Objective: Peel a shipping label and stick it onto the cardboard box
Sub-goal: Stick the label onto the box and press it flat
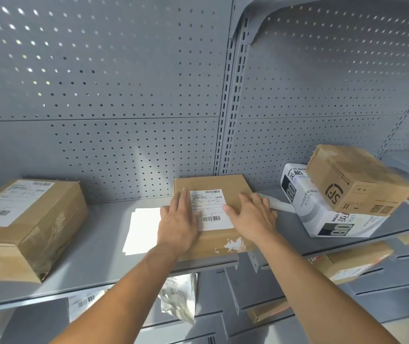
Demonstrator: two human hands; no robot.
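A flat cardboard box (pixel 233 186) lies on the grey metal shelf (pixel 99 259) at the middle of the head view. A white shipping label (pixel 211 209) with barcodes lies flat on its top. My left hand (pixel 177 224) rests palm down on the box, its fingers spread over the label's left edge. My right hand (pixel 250 214) lies flat on the box, with its thumb touching the label's right edge. Neither hand holds anything.
A white backing sheet (pixel 141 230) lies on the shelf left of the box. A larger labelled carton (pixel 24 227) stands at far left. At right a brown carton (pixel 355 180) leans on a white printed package (pixel 322 214). Parcels fill lower shelves. A perforated panel (pixel 99 95) backs the shelf.
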